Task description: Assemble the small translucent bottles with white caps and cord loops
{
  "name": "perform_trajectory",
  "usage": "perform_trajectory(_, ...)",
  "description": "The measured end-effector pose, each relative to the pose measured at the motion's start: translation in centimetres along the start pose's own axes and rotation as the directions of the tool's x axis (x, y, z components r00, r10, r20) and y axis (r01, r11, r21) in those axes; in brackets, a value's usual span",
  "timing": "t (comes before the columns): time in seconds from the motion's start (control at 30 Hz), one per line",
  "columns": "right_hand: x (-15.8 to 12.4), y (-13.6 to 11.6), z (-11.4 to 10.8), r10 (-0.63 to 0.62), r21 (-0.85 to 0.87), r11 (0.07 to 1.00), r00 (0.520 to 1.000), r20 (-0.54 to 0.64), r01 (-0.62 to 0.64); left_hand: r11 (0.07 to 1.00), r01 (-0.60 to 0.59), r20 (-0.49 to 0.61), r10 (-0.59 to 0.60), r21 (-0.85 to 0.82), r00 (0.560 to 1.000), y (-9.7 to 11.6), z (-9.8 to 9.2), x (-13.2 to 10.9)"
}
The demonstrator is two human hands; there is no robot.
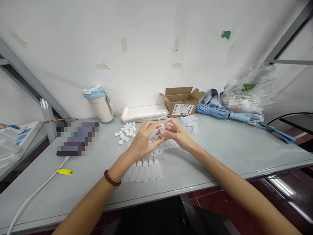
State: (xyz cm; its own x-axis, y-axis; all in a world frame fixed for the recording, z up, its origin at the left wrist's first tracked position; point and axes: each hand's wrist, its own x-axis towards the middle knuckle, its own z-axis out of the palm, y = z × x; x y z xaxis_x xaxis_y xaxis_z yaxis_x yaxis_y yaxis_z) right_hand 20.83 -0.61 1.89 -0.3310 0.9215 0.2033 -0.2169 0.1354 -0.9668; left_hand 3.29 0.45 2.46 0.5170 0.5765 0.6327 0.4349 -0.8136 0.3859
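Between my hands, a little above the table, is a small translucent squeeze bottle with a thin bent spout at its top. My left hand has its fingertips closed on the bottle's upper part and side. From the other side, my right hand grips it between thumb and fingers. Below my wrists lies a row of squeeze bottles with bent spouts; a second row, partly hidden by my hands, lies behind it. Several white caps are piled to the left. Several squeeze bottles without spouts lie to the right.
Along the wall stand a cream tumbler, white trays and an open cardboard box. A blue umbrella and a plastic bag lie at right. A pixelated dark device with a white cable lies at left.
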Motion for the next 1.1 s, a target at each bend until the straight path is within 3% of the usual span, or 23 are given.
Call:
perform_trajectory(0.4, 0.0, -0.3, 0.3, 0.032, -0.015, 0.999, 0.999, 0.019, -0.031, 1.000, 0.026, 0.061, -0.026, 0.006, 0.998, 0.0, 0.0, -0.1)
perform_trajectory(0.6, -0.1, -0.6, 0.1, 0.029, -0.045, 0.999, 0.999, 0.020, -0.028, 0.989, -0.096, -0.011, 0.098, 0.114, 0.995, 0.2, -0.3, -0.1)
perform_trajectory(0.77, -0.1, -0.7, -0.3, 0.024, -0.110, 0.994, 0.999, 0.042, -0.019, 0.970, -0.200, 0.005, 0.201, 0.138, 0.980, 0.1, -0.5, 0.1)
perform_trajectory(0.97, -0.1, -1.2, -1.1, 0.117, -0.196, 0.977, 0.981, 0.152, -0.086, 0.988, -0.127, 0.040, 0.124, 0.084, 0.991, 0.3, -0.6, -0.1)
perform_trajectory(1.1, -0.5, -2.5, -1.7, 0.274, -0.349, 0.923, 0.913, 0.303, -0.162, 0.998, -0.044, 0.109, 0.037, 0.055, 0.993, 1.7, -1.0, -1.6)
